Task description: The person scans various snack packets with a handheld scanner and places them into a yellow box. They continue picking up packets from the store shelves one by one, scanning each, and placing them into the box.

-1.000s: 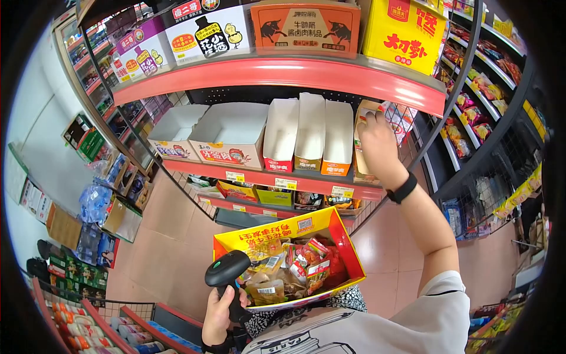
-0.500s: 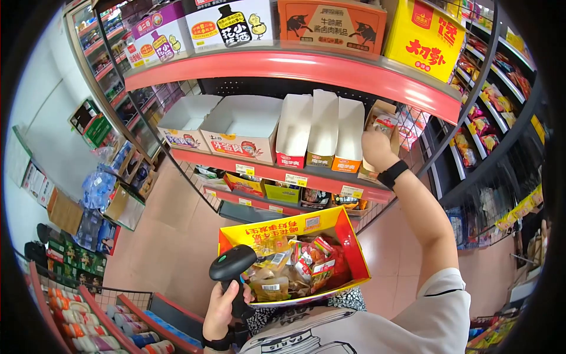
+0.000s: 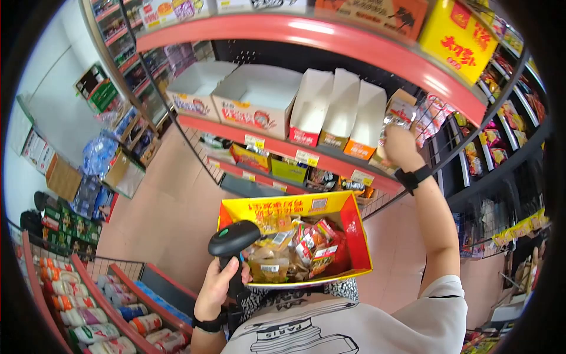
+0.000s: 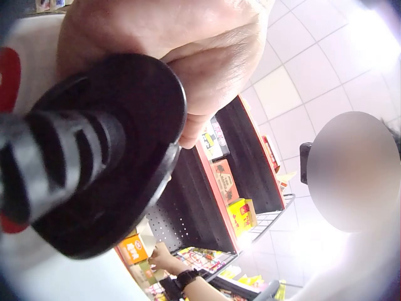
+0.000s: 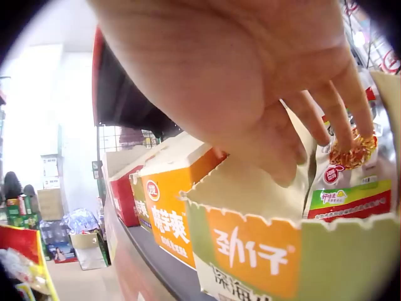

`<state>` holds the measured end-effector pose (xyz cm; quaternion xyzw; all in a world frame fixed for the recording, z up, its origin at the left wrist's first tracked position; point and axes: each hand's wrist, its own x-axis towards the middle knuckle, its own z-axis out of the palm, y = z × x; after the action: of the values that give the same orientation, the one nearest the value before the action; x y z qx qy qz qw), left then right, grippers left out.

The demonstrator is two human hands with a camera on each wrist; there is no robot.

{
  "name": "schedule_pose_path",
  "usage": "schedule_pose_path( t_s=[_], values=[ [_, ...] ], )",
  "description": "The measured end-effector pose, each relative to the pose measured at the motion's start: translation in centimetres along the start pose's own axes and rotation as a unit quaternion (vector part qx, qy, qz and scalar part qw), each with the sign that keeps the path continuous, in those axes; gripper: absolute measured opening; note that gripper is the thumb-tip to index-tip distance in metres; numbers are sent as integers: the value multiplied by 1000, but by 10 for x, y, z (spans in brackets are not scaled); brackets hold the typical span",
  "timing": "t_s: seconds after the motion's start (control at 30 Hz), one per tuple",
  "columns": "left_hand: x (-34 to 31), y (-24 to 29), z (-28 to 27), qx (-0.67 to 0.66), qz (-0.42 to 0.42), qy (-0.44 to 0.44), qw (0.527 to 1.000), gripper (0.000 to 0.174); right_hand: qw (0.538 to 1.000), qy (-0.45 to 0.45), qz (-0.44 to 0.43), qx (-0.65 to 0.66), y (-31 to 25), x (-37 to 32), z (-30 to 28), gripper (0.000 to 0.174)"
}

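Observation:
My left hand (image 3: 213, 289) grips the handle of a black barcode scanner (image 3: 233, 237), beside a yellow and red carton (image 3: 277, 206) held close to the torso. Several snack packets (image 3: 318, 242) fill the carton. The scanner's flared handle end (image 4: 113, 150) and ribbed cable sleeve fill the left wrist view. My right hand (image 3: 403, 147) reaches into a small green and orange display box (image 5: 257, 251) at the right end of the middle shelf. Its fingers lie against a silver snack packet (image 5: 351, 169) standing inside, with the thumb apart from it.
Beside the display box stand narrow open cartons (image 3: 367, 112) and wider white ones (image 3: 257, 100). A red-edged shelf (image 3: 312, 34) overhangs the reaching arm. Wire mesh borders the rack on the right. Bottles (image 3: 82, 315) line a rack at lower left.
The view has tilted down and swung, so the upper shelf sits higher. My right hand stays at the small display box, its fingers lower on the packet. The left hand keeps hold of the scanner.

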<state>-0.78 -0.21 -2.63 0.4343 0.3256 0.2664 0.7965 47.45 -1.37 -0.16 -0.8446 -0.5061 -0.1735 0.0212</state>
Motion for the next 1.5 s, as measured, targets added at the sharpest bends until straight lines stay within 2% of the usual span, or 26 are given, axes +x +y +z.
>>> schedule_pose_path(
  t_s=[0.07,0.13,0.2,0.23,0.27,0.33,0.4,0.43,0.5,0.6,0.73,0.83,0.9,0.97,1.0,1.03,1.1,1.13,1.17,1.27,1.43,1.5],
  values=[
    [1,-1,-1,8,2,-1,1000,29,1000,-8,-3,4,-20,-10,-29,11],
    [2,-2,-2,11,-3,2,1000,29,986,51,-69,142,-46,-21,-56,9],
    [4,-3,-3,19,3,-8,1000,29,946,-42,-156,279,-75,-37,-77,10],
    [4,-3,-2,19,0,-9,1000,29,911,-118,-209,336,-87,-44,-85,12],
    [4,-2,-1,23,0,-4,1000,29,886,-139,-298,326,-97,-52,-83,15],
    [4,-3,-1,27,0,1,1000,30,841,-247,-365,314,-113,-66,-74,26],
    [3,-5,-2,48,7,1,999,36,798,-341,-443,225,-131,-79,-59,26],
    [3,-5,-2,48,6,1,999,36,797,-341,-444,226,-139,-85,-53,26],
    [2,-5,-2,48,11,-1,999,36,737,-424,-492,187,-152,-99,-40,25],
    [1,-2,1,18,4,6,1000,31,739,-416,-514,127,-159,-121,-19,17],
    [2,-3,0,25,3,2,1000,30,756,-375,-513,155,-157,-114,-19,10],
    [3,-3,-1,27,6,3,1000,29,777,-260,-467,333,-140,-88,-44,12],
    [2,-4,-1,13,4,6,1000,28,762,-275,-435,393,-133,-64,-54,13],
    [2,-4,-2,8,1,5,1000,27,760,-131,-438,462,-127,-55,-64,8],
    [2,-4,-2,3,-4,2,1000,27,763,-149,-380,501,-124,-55,-72,13],
    [2,-3,-2,3,-1,3,1000,27,763,-148,-383,499,-123,-55,-70,13],
    [2,-2,0,10,0,0,1000,26,729,-96,-306,604,-121,-57,-62,20],
    [2,-2,0,9,3,1,1000,26,700,-138,-257,652,-120,-59,-60,26],
    [2,-2,0,10,3,-6,1000,27,700,-137,-260,651,-120,-59,-56,26],
    [-1,-1,1,18,8,-26,999,28,651,-175,-209,709,-119,-61,-46,24],
    [-4,-2,3,31,32,-71,997,33,639,-173,-202,722,-121,-64,-37,21],
    [-5,0,4,43,40,-82,995,33,649,-175,-199,713,-122,-65,-38,21]
  ],
)
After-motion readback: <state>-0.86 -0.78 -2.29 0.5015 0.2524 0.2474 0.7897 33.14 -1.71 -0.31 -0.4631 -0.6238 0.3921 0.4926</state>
